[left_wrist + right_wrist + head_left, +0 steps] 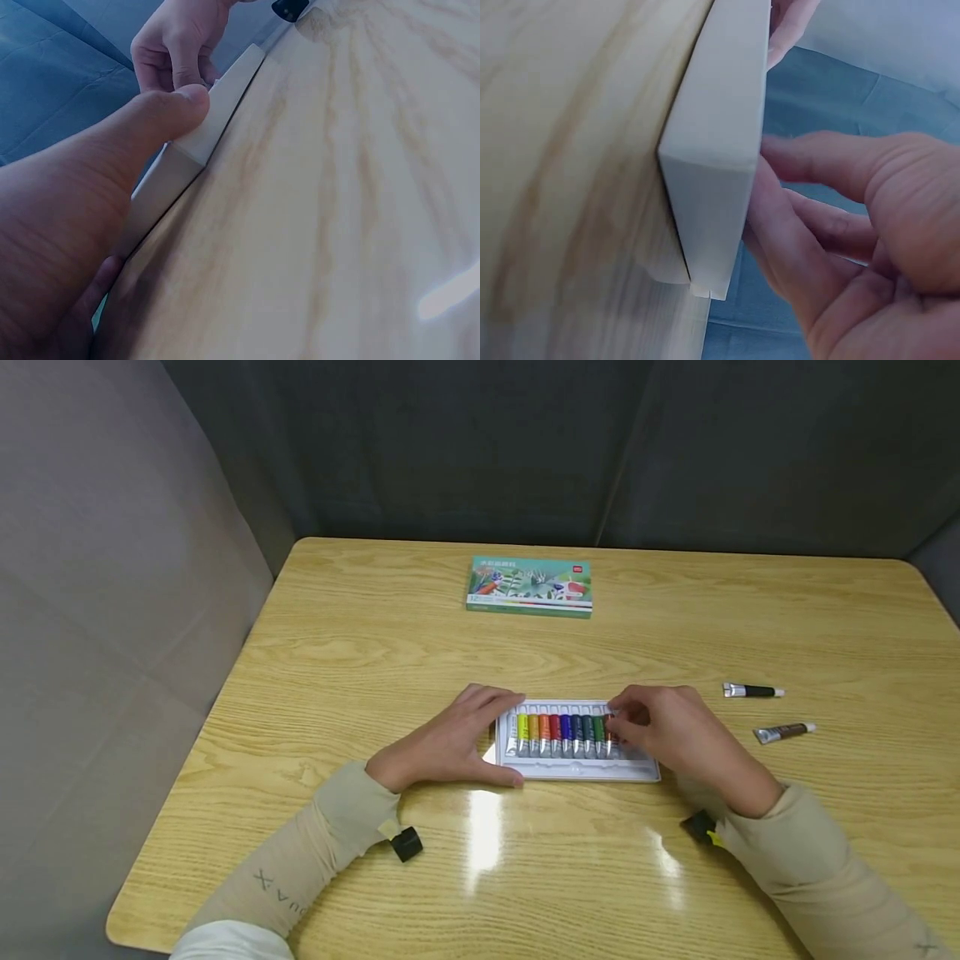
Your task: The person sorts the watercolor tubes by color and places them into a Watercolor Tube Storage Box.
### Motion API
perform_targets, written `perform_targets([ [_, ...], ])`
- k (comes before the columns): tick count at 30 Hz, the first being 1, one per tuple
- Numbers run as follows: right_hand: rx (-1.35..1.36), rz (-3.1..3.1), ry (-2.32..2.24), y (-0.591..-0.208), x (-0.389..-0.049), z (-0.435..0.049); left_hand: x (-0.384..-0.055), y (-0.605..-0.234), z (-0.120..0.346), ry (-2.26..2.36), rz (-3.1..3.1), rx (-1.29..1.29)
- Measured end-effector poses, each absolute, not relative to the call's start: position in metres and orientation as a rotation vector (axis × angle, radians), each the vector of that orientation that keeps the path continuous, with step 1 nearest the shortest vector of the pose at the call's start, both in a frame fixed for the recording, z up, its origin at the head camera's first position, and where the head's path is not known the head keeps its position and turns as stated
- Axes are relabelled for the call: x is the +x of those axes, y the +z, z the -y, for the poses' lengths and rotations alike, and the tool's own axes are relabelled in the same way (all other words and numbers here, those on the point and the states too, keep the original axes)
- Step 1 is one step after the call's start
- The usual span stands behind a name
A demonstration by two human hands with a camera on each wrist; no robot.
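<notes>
A white plastic tray [585, 770] lies on the table, holding a row of paint tubes [566, 735] from yellow through orange, red, blue and green. My left hand [457, 739] grips the tray's left end, thumb at the front edge and fingers at the back corner. In the left wrist view the left thumb [184, 109] lies against the tray's side wall. Over the tray's right end, my right hand [667, 722] pinches a reddish-brown paint tube [612, 737] at the end of the row; fingers partly cover it. The right wrist view hides that tube behind the tray wall [712, 105].
Right of the tray lie two loose tubes, a black paint tube [753, 691] and a brown paint tube [785, 732]. A green illustrated paint box [529, 587] lies farther back. Dark curtain [480, 452] hangs behind the wooden table [337, 643], grey cloth [120, 610] at its left.
</notes>
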State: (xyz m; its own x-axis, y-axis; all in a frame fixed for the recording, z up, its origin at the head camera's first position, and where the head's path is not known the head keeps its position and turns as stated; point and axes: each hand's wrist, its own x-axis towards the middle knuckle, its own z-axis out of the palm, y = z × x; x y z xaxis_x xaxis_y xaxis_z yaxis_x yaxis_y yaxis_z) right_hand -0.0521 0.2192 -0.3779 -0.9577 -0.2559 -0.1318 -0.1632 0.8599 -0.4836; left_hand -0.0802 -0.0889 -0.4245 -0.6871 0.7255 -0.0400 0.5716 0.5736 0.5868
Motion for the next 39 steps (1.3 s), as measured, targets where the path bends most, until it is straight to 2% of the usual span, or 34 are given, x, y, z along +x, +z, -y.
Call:
perform_targets([
  [39, -0.358, -2.819, -0.659, -0.3742, -0.0488, -0.2196, -0.0808, -0.4261, 0.0886, 0.789, -2.538, 1.077],
])
